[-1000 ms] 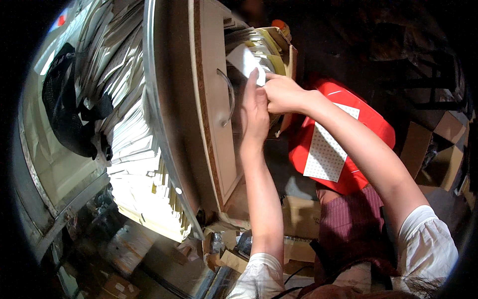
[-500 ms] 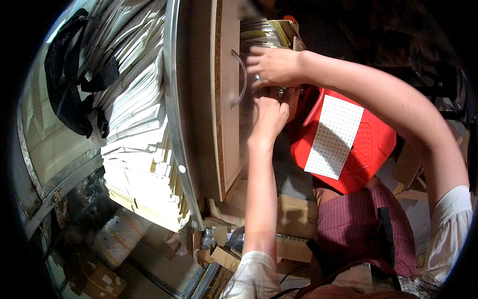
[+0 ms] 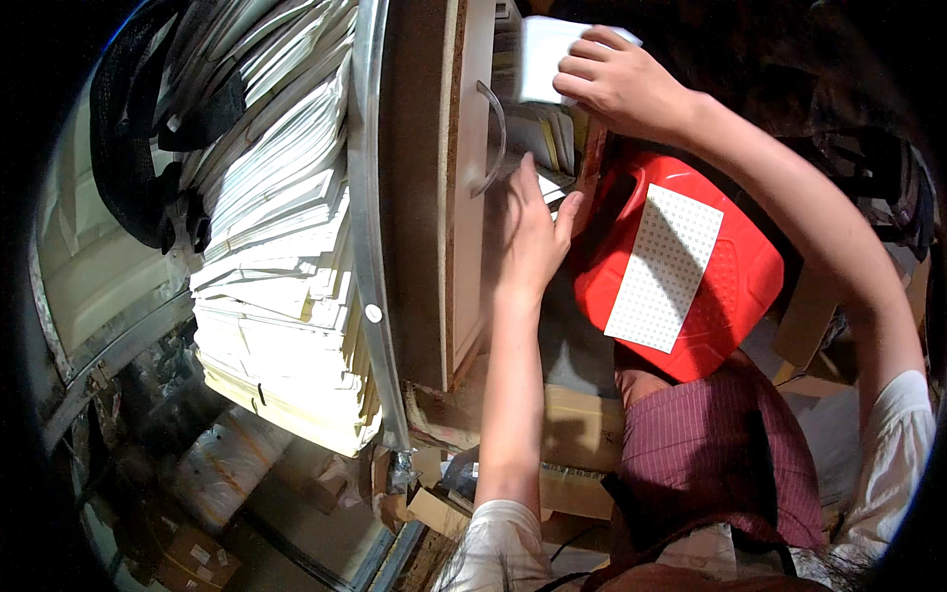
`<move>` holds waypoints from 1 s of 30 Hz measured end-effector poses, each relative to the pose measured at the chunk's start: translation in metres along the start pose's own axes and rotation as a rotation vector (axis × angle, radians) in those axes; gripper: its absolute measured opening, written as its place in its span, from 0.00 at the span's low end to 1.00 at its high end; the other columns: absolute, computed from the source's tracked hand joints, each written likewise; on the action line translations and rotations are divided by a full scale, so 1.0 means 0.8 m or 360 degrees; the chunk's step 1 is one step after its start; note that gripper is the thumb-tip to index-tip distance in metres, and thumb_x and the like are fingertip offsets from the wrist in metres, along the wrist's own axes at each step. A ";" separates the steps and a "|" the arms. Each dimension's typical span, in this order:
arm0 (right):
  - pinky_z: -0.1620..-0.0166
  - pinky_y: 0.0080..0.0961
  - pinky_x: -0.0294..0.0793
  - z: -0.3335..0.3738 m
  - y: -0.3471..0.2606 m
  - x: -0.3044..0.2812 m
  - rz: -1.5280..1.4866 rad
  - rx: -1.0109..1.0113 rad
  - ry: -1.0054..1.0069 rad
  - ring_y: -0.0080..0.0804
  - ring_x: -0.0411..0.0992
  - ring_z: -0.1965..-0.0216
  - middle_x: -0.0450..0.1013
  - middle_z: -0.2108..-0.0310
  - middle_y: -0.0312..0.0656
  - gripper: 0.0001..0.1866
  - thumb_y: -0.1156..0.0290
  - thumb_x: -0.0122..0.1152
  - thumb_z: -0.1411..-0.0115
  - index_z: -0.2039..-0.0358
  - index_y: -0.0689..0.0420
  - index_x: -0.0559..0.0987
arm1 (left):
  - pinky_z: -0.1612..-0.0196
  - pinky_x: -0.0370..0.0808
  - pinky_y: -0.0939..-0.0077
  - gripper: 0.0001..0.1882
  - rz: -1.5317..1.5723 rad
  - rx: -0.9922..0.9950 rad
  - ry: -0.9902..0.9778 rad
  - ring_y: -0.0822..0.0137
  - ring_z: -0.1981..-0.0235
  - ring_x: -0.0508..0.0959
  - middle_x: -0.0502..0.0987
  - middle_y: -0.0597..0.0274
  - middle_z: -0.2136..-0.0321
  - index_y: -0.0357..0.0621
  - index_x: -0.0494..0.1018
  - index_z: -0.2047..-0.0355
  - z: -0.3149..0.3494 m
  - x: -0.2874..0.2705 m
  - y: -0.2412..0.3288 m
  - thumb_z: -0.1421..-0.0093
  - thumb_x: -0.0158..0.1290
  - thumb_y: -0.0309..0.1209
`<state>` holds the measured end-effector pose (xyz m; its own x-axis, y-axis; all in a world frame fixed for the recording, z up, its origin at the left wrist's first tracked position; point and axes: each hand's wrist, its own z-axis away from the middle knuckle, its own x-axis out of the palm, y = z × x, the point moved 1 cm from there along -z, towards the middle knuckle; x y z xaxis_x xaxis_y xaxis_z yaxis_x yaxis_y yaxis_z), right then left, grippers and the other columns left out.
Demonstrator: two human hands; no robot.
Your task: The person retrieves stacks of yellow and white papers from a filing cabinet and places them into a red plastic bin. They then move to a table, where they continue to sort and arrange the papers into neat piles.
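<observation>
My right hand (image 3: 631, 84) grips the edge of a white sheet of paper or envelope (image 3: 541, 61), its fingers curled over the right side. The white piece is held above a row of upright papers (image 3: 552, 133) in a narrow brown container (image 3: 593, 153). Close to these papers, my left hand (image 3: 533, 237) is open, thumb apart from the fingers, holding nothing that I can see. Its fingertips are just right of a cabinet front (image 3: 472, 286) with a curved metal handle (image 3: 500, 138). Part of the container is hidden behind my hands.
A red plastic stool (image 3: 735, 296) with a white printed sheet (image 3: 666, 266) on it stands right of my left forearm. At left, a tall stack of papers (image 3: 276, 296) rests beside a metal-edged table (image 3: 367, 197), with a black mesh bag (image 3: 128, 148). Cardboard boxes (image 3: 582, 424) lie below.
My right hand has moved up and right, now with a white sheet or envelope in it. My left hand has spread its fingers, and the papers in the container show more.
</observation>
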<state>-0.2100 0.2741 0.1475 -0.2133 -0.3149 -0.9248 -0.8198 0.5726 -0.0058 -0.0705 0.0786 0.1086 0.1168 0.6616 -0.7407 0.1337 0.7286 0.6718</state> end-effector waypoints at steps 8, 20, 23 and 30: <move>0.67 0.32 0.78 0.012 -0.137 -0.003 -0.0934 0.0335 0.0546 0.38 0.77 0.68 0.74 0.72 0.37 0.14 0.69 0.63 0.53 0.64 0.53 0.74 | 0.49 0.70 0.46 0.23 0.0035 0.0078 -0.0059 0.30 0.50 0.70 0.67 0.31 0.47 0.32 0.63 0.44 0.029 0.011 -0.021 0.37 0.52 0.31; 0.64 0.45 0.75 -0.025 -0.183 0.059 -0.1135 0.1006 0.0649 0.54 0.75 0.66 0.74 0.70 0.51 0.14 0.78 0.57 0.44 0.58 0.62 0.67 | 0.42 0.66 0.60 0.29 0.0267 -0.0047 0.0117 0.50 0.41 0.67 0.66 0.45 0.44 0.38 0.60 0.40 0.044 0.023 -0.016 0.40 0.56 0.25; 0.61 0.45 0.77 -0.022 -0.171 0.075 -0.1116 0.1243 0.0255 0.55 0.77 0.65 0.76 0.69 0.53 0.11 0.76 0.56 0.45 0.61 0.65 0.70 | 0.43 0.68 0.65 0.21 0.0433 -0.0020 0.0190 0.52 0.45 0.72 0.71 0.45 0.47 0.35 0.66 0.44 0.031 0.018 -0.012 0.38 0.50 0.22; 0.53 0.53 0.75 -0.020 -0.158 0.083 -0.1468 0.1568 -0.0749 0.60 0.77 0.58 0.78 0.61 0.61 0.20 0.62 0.44 0.36 0.60 0.67 0.76 | 0.58 0.74 0.77 0.10 0.1327 -0.0840 0.0573 0.73 0.63 0.76 0.80 0.60 0.63 0.33 0.76 0.58 0.030 0.014 -0.013 0.37 0.47 0.19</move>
<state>-0.1290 0.1689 0.0927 0.5367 -0.6928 -0.4817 0.1732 0.6491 -0.7407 -0.0472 0.0742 0.0934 -0.3365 0.9400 -0.0564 -0.3108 -0.0543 0.9489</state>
